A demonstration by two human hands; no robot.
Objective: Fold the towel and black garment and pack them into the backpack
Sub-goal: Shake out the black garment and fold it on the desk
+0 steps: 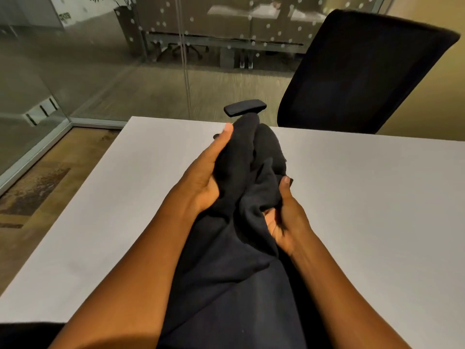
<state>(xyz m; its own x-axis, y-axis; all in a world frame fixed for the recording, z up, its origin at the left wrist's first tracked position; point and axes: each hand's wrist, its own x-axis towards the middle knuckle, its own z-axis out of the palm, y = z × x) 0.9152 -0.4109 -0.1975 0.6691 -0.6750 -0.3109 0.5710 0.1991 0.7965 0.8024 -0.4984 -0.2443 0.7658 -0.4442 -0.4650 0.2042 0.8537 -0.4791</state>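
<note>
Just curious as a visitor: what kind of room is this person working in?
Most likely an office meeting room: a plain white table, a black swivel chair behind it, and a dotted glass wall. Both hands hold a black garment.

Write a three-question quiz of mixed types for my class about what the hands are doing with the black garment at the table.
1. True or false: both the left hand and the right hand grip the bunched black fabric garment.
2. What stands beyond the far edge of the pale grey table?
A. a black office chair
B. a red stool
C. a white cupboard
3. Fill in: the garment is ____ folded flat on the table.

Key: 1 true; 2 A; 3 not yet.
</note>
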